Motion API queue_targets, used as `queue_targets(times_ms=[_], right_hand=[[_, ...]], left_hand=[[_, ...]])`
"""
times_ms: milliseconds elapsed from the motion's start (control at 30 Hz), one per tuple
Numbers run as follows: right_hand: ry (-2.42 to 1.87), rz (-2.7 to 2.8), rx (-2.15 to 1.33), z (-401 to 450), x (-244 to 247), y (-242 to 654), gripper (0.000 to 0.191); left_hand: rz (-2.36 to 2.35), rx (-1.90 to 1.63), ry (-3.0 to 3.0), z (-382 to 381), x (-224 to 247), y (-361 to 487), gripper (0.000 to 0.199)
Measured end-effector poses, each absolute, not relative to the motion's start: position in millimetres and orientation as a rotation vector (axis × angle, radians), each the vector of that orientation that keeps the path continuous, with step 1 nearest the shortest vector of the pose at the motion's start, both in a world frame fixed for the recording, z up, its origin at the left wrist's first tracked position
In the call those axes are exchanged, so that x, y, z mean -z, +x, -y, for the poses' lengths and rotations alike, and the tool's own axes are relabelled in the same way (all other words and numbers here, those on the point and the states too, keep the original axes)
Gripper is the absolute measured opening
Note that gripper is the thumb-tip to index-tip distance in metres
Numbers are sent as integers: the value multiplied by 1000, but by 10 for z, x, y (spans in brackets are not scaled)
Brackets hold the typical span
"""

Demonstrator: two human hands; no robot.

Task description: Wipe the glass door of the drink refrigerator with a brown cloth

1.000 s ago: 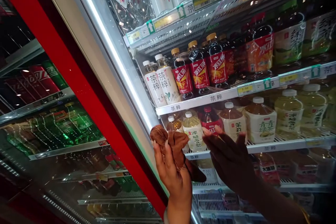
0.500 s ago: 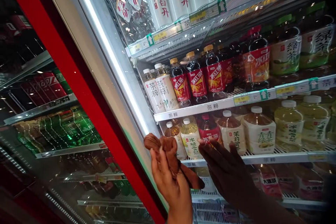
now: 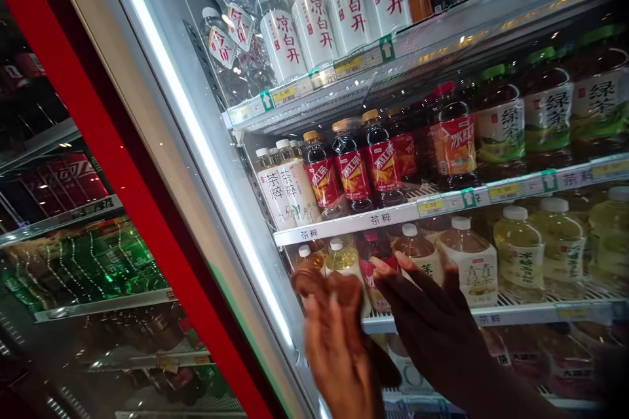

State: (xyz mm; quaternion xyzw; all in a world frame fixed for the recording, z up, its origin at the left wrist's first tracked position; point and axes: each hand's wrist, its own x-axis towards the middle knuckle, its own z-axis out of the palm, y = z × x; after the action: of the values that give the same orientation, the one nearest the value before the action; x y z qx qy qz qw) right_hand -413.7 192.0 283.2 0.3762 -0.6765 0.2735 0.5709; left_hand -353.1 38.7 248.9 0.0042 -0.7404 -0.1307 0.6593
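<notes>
We have our left hand [image 3: 339, 357] wrapped on a brown cloth [image 3: 350, 298] before the cooler shelves [image 3: 344, 225] — bunched, probably, for easier grip — and our right hand [image 3: 437, 321] empty, fingers outstretched, perhaps for balance.

A shop, by the yellow price tags [image 3: 431, 206] along lit cooler shelves [image 3: 340, 226] of drink bottles [image 3: 384, 167]

Showed matt, creased cloth in the brown rag [image 3: 350, 291], glossy clear plastic in the water bottles [image 3: 282, 36], a smooth sheen (painted, by the look of it) on the red frame [image 3: 142, 209], and smooth, plastic-looking facing on the shelf edge [image 3: 339, 226].
</notes>
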Motion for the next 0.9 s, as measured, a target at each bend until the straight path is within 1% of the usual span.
queue_targets(times_ms=[67, 133, 233, 333, 433, 567, 667, 767, 833, 900], right_hand=[[900, 1567, -664, -1981, -2838, -4153, 37], [888, 1567, -665, -2091, -2882, -4165, 39], [840, 1602, -644, -2299, -2985, -4185, 48], [836, 1624, -637, -2454, -3048, -4209, 52], [859, 1621, -633, -2525, -3041, -4235, 52], [892, 1588, -663, -2635, -3043, -4279, 45], [849, 1608, -602, -2784, -3096, -4321, 50], [848, 1613, -547, -2908, -3144, -4352, 56], [850, 1615, -553, -2955, -3148, -4360, 55], [857, 1617, -568, -2997, -3139, -4361, 51]], left_hand=[[1714, 247, -94, -574, -2317, -3627, 79], [1719, 234, -137, -652, -2306, -3661, 80], [1694, 258, -88, -580, -2603, -3607, 80], [1613, 363, 108, -582, -2866, -3571, 79], [1599, 354, -10, -890, -2776, -3654, 74], [1643, 319, -286, -1303, -2551, -3798, 62], [1648, 242, -289, -1241, -2708, -3820, 62], [1587, 244, -158, -1119, -2933, -3806, 71], [1572, 277, -102, -1191, -2946, -3803, 72], [1612, 286, -161, -1385, -2849, -3811, 67]])
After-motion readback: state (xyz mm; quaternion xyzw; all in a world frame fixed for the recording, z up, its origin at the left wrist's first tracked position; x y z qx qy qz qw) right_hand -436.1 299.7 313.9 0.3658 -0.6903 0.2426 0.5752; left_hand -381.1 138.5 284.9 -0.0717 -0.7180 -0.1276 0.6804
